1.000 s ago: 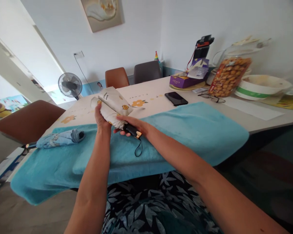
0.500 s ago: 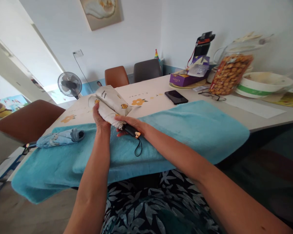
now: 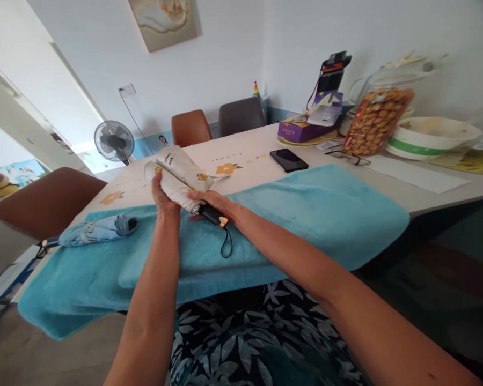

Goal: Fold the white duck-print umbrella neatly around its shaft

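A cream folding umbrella (image 3: 185,170) with small yellow ducks and dark lettering is held above the table, its canopy partly rolled with one loose flap. My left hand (image 3: 163,197) is closed round the rolled canopy from the left side. Near the handle end, my right hand (image 3: 209,199) grips the canopy's gathered edge, with some fingers hidden beneath. The black handle (image 3: 214,215) points toward me, and a wrist loop hangs from its tip. On the left lies a rolled blue umbrella (image 3: 99,230), resting on a turquoise towel (image 3: 290,214).
A black phone (image 3: 288,160) and eyeglasses (image 3: 348,156) lie beyond the towel. Farther right stand a purple box (image 3: 301,130), a tall jar of round snacks (image 3: 376,120) and a white bowl with a green band (image 3: 416,148). Chairs and a fan (image 3: 114,140) are behind the table.
The loose canopy flap has turned inward slightly and looks more rounded. My right fingers have shifted a little on the fabric, with fewer showing under the handle. The view has moved slightly.
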### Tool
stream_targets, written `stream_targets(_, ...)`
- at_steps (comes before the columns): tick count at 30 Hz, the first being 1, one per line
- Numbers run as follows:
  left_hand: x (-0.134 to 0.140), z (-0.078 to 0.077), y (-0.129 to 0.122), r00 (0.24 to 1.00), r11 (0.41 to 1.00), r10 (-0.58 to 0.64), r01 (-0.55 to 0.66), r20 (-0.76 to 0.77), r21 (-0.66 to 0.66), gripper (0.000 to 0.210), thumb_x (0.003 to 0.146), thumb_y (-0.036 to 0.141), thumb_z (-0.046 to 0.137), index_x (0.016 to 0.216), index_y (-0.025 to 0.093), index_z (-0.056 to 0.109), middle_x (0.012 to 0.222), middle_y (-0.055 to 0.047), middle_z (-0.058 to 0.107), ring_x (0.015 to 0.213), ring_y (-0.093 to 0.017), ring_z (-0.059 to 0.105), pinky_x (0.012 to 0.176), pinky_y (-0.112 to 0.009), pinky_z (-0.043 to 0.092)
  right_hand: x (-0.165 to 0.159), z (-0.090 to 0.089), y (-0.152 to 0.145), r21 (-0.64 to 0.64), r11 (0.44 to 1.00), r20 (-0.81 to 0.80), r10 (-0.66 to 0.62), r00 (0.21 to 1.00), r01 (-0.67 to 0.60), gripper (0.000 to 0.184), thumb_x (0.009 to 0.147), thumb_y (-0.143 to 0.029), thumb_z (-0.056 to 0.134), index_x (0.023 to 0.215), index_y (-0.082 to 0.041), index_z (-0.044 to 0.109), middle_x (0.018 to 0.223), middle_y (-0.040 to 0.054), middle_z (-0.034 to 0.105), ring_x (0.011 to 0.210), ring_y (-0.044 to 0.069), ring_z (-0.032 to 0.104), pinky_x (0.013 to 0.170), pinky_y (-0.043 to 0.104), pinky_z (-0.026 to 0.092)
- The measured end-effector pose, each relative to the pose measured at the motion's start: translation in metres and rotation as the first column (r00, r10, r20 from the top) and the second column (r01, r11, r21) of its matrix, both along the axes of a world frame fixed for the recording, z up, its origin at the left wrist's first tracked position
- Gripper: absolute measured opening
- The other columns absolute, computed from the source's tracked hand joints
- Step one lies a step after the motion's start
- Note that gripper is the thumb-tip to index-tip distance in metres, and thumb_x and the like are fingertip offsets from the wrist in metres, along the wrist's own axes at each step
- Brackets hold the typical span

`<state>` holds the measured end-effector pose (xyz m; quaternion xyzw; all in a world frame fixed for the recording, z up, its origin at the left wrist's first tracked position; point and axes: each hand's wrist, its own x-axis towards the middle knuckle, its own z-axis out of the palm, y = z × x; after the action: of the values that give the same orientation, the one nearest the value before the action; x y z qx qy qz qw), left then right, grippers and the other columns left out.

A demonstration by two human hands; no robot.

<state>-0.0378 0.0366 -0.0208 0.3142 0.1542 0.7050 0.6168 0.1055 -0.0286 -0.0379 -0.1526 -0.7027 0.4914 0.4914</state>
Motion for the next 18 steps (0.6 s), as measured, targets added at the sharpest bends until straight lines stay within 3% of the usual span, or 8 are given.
stream_targets(2, 0.001, 0.001, -0.002, 1.0, 1.0, -0.016, 0.016, -0.017, -0.008, 0.037, 0.08, 0.037, 0.052, 0.109, 0.015, 0.059, 0.103, -0.009, 0.067, 0.113, -0.028, 0.057, 0.1, -0.043, 0.045, -0.006, 0.001, 0.002, -0.227, 0.97, -0.051, 0.074, 0.996, -0.083, 0.03, 0.083, -0.041, 0.05, 0.089, -0.018, 0.068, 0.096, 0.0107, 0.071, 0.088, 0.024, 0.069, 0.067, 0.037, 0.057)
stream_targets(4, 0.001, 0.001, -0.003, 0.998, 0.999, -0.042, 0.041, -0.037, -0.029, 0.038, 0.081, 0.04, 0.05, 0.108, 0.016, 0.06, 0.101, -0.008, 0.068, 0.111, -0.029, 0.058, 0.098, -0.044, 0.047, -0.007, 0.003, 0.002, -0.476, 0.86, -0.124, 0.144, 0.982, -0.186, 0.025, 0.083, -0.037, 0.057, 0.094, -0.016, 0.066, 0.096, 0.0131, 0.07, 0.083, 0.023, 0.069, 0.064, 0.034, 0.058)
stream_targets(5, 0.001, 0.001, -0.003, 0.997, 0.998, -0.053, 0.051, -0.051, -0.043, 0.038, 0.081, 0.041, 0.05, 0.107, 0.016, 0.06, 0.101, -0.008, 0.068, 0.111, -0.03, 0.058, 0.097, -0.045, 0.047, -0.007, 0.005, 0.001, -0.562, 0.798, -0.144, 0.165, 0.976, -0.218, 0.024, 0.083, -0.035, 0.06, 0.094, -0.015, 0.065, 0.096, 0.0136, 0.069, 0.078, 0.021, 0.068, 0.059, 0.031, 0.058)
stream_targets(7, -0.001, 0.0, -0.002, 0.994, 0.996, -0.061, 0.055, -0.088, -0.067, 0.04, 0.08, 0.045, 0.051, 0.107, 0.018, 0.061, 0.103, -0.009, 0.068, 0.113, -0.03, 0.058, 0.096, -0.044, 0.048, -0.006, 0.008, 0.0, -0.639, 0.734, -0.141, 0.182, 0.973, -0.23, 0.021, 0.083, -0.033, 0.062, 0.09, -0.014, 0.064, 0.093, 0.0134, 0.068, 0.063, 0.016, 0.064, 0.045, 0.022, 0.051)
stream_targets(9, -0.002, -0.001, 0.0, 0.992, 0.997, -0.04, 0.032, -0.12, -0.066, 0.041, 0.078, 0.047, 0.053, 0.106, 0.019, 0.062, 0.105, -0.008, 0.068, 0.115, -0.029, 0.057, 0.097, -0.043, 0.049, -0.006, 0.009, -0.002, -0.647, 0.733, -0.124, 0.17, 0.978, -0.21, 0.018, 0.081, -0.03, 0.063, 0.085, -0.013, 0.063, 0.086, 0.0116, 0.068, 0.05, 0.01, 0.055, 0.035, 0.017, 0.042)
stream_targets(11, -0.002, 0.0, 0.002, 0.991, 0.999, -0.011, 0.005, -0.132, -0.042, 0.043, 0.078, 0.05, 0.054, 0.107, 0.019, 0.062, 0.107, -0.008, 0.068, 0.116, -0.028, 0.057, 0.097, -0.041, 0.048, -0.008, 0.008, -0.002, -0.607, 0.781, -0.091, 0.115, 0.989, -0.147, 0.017, 0.078, -0.028, 0.067, 0.078, -0.012, 0.061, 0.072, 0.0077, 0.065, 0.043, 0.008, 0.048, 0.031, 0.018, 0.039)
stream_targets(14, 0.004, 0.002, 0.003, 0.985, 0.998, -0.036, 0.027, -0.168, -0.052, 0.047, 0.082, 0.053, 0.049, 0.107, 0.016, 0.064, 0.107, -0.009, 0.069, 0.116, -0.028, 0.057, 0.098, -0.04, 0.047, -0.015, 0.002, -0.001, -0.551, 0.83, 0.037, -0.072, 0.997, 0.08, 0.021, 0.074, -0.027, 0.07, 0.069, -0.012, 0.056, 0.051, 0.0012, 0.055, 0.038, 0.011, 0.047, 0.03, 0.022, 0.042)
stream_targets(18, 0.02, -0.002, 0.004, 0.965, 0.99, -0.049, 0.012, -0.258, -0.141, 0.042, 0.082, 0.049, 0.055, 0.103, 0.014, 0.065, 0.101, -0.01, 0.071, 0.108, -0.026, 0.062, 0.096, -0.038, 0.05, -0.021, -0.003, 0.002, -0.49, 0.783, 0.207, -0.323, 0.923, 0.384, 0.018, 0.076, -0.024, 0.066, 0.069, -0.015, 0.052, 0.046, -0.001, 0.051, 0.036, 0.012, 0.049, 0.028, 0.021, 0.041)
